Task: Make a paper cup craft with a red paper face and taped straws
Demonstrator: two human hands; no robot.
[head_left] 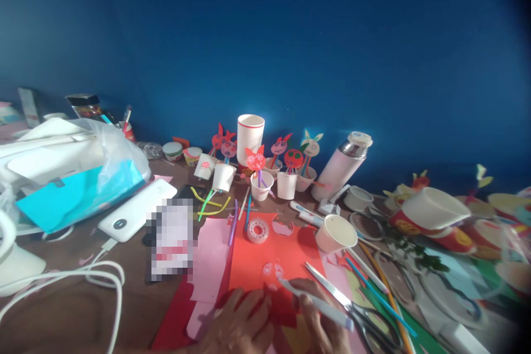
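Observation:
My right hand [321,321] grips a white marker [334,311] with a pale purple end. The marker's tip points at a small face drawn in white lines [272,271] on a red sheet of paper [249,254]. My left hand [243,321] lies on the near part of that sheet, its fingers out and holding nothing. Beside my right hand rest scissors [340,292] with black handles, blades partly apart. A roll of tape [258,230] sits on the red sheet's far part. Pink paper [209,254] lies left of the sheet.
Paper cups with face cutouts on sticks [256,159] stand along the blue wall. A pink flask [342,166] and a white cup [337,232] are to the right. At left lie a power bank [139,210], a phone [172,243] and a white cable [118,287].

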